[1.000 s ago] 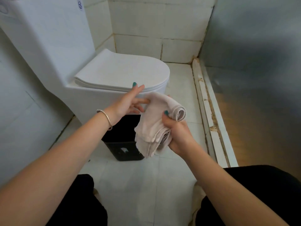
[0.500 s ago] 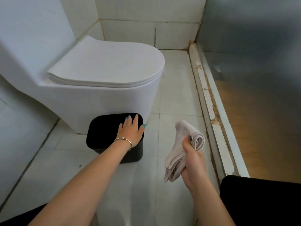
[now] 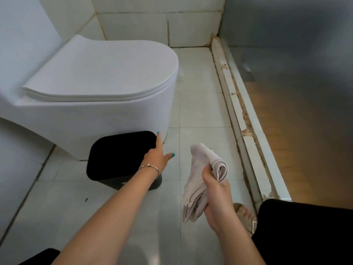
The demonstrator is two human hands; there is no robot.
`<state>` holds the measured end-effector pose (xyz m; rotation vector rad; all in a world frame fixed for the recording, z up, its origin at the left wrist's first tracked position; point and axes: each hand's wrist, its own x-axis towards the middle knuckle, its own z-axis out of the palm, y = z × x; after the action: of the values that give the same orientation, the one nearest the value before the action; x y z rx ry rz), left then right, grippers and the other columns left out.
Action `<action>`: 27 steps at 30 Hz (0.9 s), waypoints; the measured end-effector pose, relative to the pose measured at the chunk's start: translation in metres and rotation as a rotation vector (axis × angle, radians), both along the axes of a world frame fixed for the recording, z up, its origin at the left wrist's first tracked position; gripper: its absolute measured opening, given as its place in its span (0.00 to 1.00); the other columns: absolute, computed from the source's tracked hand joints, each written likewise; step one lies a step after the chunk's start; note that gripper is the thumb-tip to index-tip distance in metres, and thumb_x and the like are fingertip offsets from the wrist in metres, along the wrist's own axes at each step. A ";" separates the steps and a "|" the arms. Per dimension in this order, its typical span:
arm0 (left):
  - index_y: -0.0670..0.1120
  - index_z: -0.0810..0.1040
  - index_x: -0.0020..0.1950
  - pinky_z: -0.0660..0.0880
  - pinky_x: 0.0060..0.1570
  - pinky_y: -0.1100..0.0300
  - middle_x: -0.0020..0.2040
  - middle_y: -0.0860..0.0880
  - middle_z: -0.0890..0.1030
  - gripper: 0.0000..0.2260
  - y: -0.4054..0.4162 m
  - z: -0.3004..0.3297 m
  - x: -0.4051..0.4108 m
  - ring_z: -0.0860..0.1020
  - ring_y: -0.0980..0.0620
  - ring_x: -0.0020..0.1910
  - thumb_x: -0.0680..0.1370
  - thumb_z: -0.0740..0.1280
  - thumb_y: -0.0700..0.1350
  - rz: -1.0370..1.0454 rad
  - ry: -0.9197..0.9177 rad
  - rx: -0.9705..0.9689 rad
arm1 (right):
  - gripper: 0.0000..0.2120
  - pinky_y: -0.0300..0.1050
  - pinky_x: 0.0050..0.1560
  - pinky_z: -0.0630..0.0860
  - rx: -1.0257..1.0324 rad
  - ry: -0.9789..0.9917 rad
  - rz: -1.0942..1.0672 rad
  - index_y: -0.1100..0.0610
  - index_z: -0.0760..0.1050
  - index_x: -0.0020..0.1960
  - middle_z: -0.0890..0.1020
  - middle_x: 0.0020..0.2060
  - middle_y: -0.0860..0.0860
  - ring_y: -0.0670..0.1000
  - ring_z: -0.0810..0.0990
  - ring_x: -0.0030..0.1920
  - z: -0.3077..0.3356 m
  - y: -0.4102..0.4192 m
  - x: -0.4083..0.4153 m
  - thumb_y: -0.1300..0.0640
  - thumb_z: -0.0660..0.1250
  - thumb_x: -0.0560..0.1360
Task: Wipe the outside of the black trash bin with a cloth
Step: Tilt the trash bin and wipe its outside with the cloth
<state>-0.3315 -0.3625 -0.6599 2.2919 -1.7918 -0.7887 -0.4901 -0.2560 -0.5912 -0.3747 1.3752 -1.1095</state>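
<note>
Down on the tiled floor (image 3: 118, 217), the bin (image 3: 118, 155) stands upright against the foot of the toilet (image 3: 99, 104), its closed black lid facing up and its longer side running roughly left to right across the view. It lies ahead and to the left of both hands. The left hand (image 3: 155, 158) is at its right edge, fingers straight and thumb spread; the forefinger lies along the lid's right rim near the far corner and seems to touch it, with nothing gripped. The right hand (image 3: 214, 190) is farther off, to the right of the bin and apart from it, curled round a folded pale cloth (image 3: 198, 180) whose loose end hangs down toward the floor. So the nearer hand is the empty one, and the cloth has to travel left across the bare tile between them before any wiping starts; by my reading no side has been wiped yet. The bin's right wall and its near front face are the sides open to the cloth hand, while the back is tight to the toilet and looks hard to reach unless the bin is turned or pulled out. The left hand looks placed to steady or swing it.
</note>
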 end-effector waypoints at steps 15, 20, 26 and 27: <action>0.61 0.44 0.77 0.70 0.61 0.53 0.67 0.40 0.74 0.46 0.069 0.045 0.064 0.73 0.42 0.63 0.73 0.73 0.42 -0.069 0.161 -0.030 | 0.18 0.58 0.65 0.73 -0.012 -0.044 -0.014 0.53 0.73 0.66 0.81 0.58 0.55 0.55 0.79 0.59 0.021 0.011 -0.022 0.48 0.65 0.78; 0.62 0.47 0.77 0.64 0.70 0.47 0.74 0.46 0.65 0.46 0.097 0.050 0.061 0.64 0.43 0.72 0.71 0.75 0.43 -0.115 0.203 -0.015 | 0.19 0.58 0.65 0.73 -0.029 -0.038 0.005 0.54 0.72 0.67 0.80 0.59 0.55 0.56 0.78 0.60 0.030 0.018 -0.023 0.48 0.64 0.79; 0.58 0.49 0.78 0.62 0.70 0.50 0.75 0.47 0.64 0.46 0.121 0.053 0.045 0.62 0.46 0.73 0.71 0.75 0.43 -0.030 0.291 -0.114 | 0.17 0.57 0.64 0.73 -0.049 -0.007 0.014 0.53 0.72 0.65 0.80 0.58 0.53 0.54 0.79 0.58 0.035 0.026 -0.025 0.48 0.64 0.79; 0.58 0.49 0.78 0.62 0.70 0.51 0.75 0.47 0.64 0.46 0.125 0.053 0.043 0.63 0.46 0.73 0.71 0.75 0.43 -0.021 0.304 -0.120 | 0.17 0.57 0.65 0.73 -0.053 -0.003 0.018 0.52 0.72 0.65 0.80 0.58 0.53 0.54 0.78 0.58 0.035 0.026 -0.025 0.48 0.64 0.79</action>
<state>-0.2889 -0.2379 -0.6073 1.9599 -1.6791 -0.9460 -0.5154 -0.2297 -0.5560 -0.4229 1.3392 -1.1335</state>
